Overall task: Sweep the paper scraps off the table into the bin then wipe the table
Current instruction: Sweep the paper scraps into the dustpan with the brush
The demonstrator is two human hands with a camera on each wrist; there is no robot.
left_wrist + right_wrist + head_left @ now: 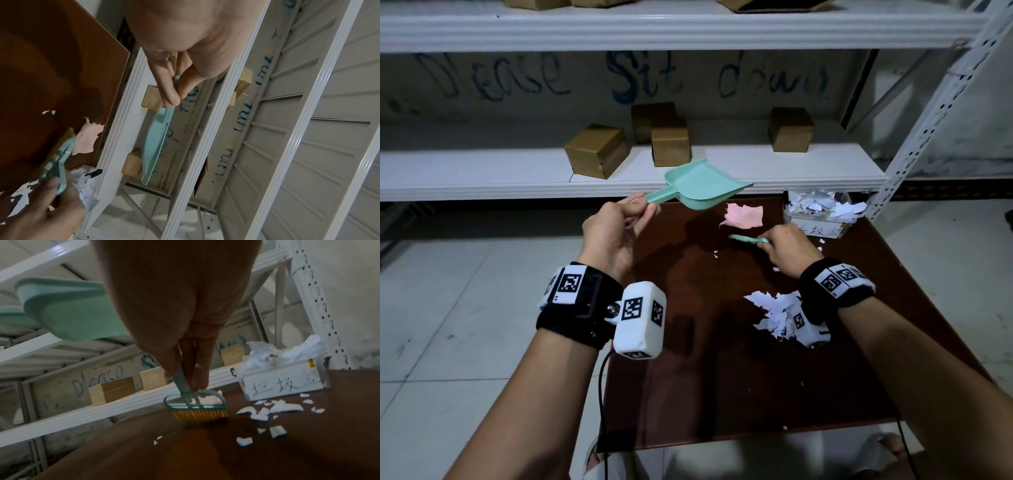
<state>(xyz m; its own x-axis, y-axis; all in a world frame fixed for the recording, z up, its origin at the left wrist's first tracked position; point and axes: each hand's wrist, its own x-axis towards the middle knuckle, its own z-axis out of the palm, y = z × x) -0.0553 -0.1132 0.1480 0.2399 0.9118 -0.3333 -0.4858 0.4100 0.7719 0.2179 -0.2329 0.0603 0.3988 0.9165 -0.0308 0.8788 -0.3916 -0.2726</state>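
On the dark brown table before white shelves, the left hand pinches the handle of the green dustpan, whose mouth points away from its fingers, toward the right. The right hand grips the small brush, bristles down beyond its fingertips, beside paper scraps and the full bin.

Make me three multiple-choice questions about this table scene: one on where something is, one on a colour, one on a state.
1. Where is the clear plastic bin?
A. far right table corner
B. on the floor
C. on the shelf

2. What colour are the small hand brush's bristles?
A. white
B. yellow
C. black

3. The mint-green plastic dustpan is:
A. flat on the table
B. inside the bin
C. held in the air

Key: 1 A, it stands at the table's far right. 2 B, the right wrist view shows yellow. 3 C, the left hand holds it aloft.
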